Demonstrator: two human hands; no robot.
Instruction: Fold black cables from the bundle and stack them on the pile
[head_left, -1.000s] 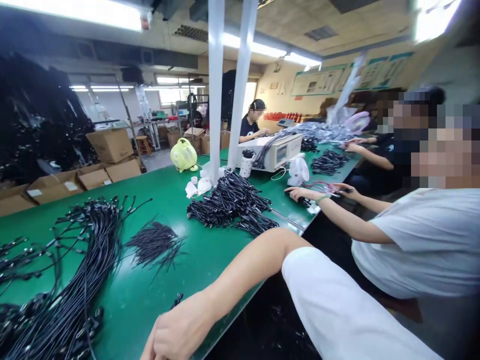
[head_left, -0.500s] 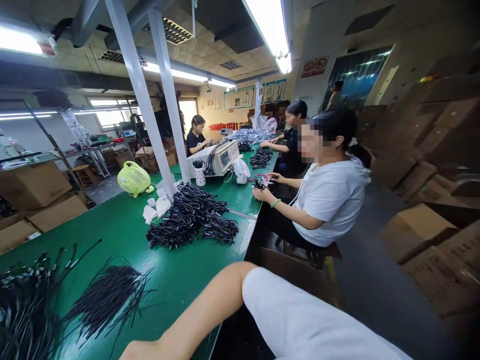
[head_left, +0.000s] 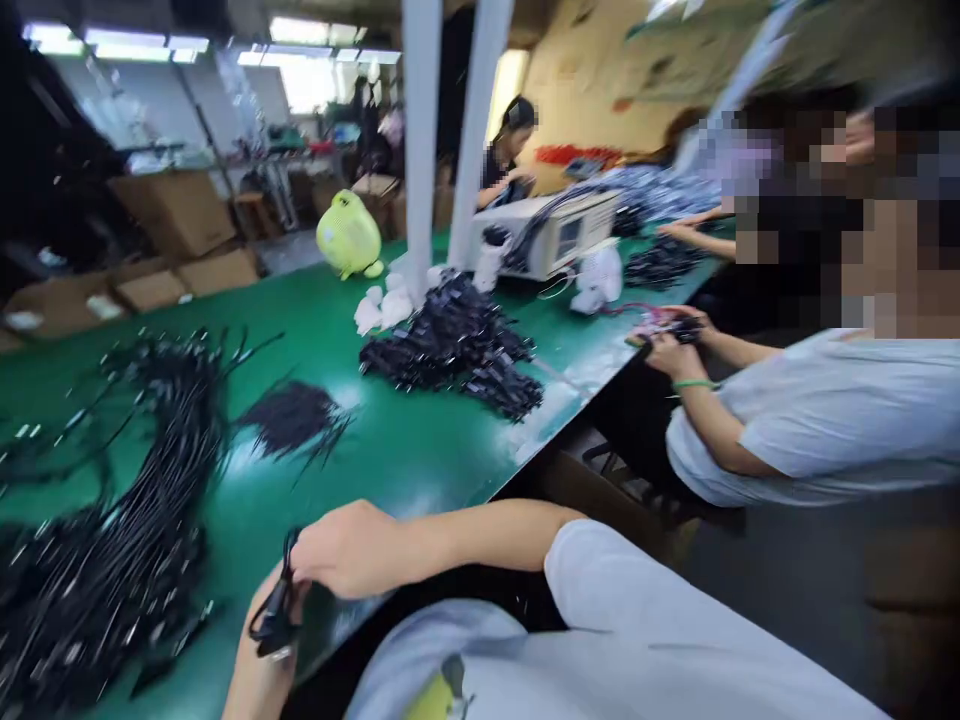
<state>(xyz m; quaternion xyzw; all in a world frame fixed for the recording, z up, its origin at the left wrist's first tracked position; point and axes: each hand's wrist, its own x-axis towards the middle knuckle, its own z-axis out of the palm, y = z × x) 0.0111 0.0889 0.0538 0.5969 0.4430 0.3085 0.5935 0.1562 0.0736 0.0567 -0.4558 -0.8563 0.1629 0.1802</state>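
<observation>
Near the front edge of the green table (head_left: 420,455), both my hands meet on a short black cable (head_left: 276,608). My right hand (head_left: 349,550) is closed, pinching the cable's upper end. My left hand (head_left: 251,675) sits low at the frame's bottom edge, fingers curled around the cable's looped lower part. To the left lies a big heap of long black cables (head_left: 127,520). A small bundle of thin black strands (head_left: 289,415) lies farther in on the table. The picture is blurred by motion.
Another pile of coiled black cables (head_left: 450,345) lies mid-table by two white posts (head_left: 420,140). Beyond are a yellow fan (head_left: 347,235), a white tester box (head_left: 555,235) and a small white fan (head_left: 596,280). A seated co-worker's hands (head_left: 664,345) work at the right edge. Cardboard boxes (head_left: 176,210) stand at the back left.
The view swung right and up, then back down to the table. My right hand has drawn in to the table's front edge, and both hands now grip a black cable.
</observation>
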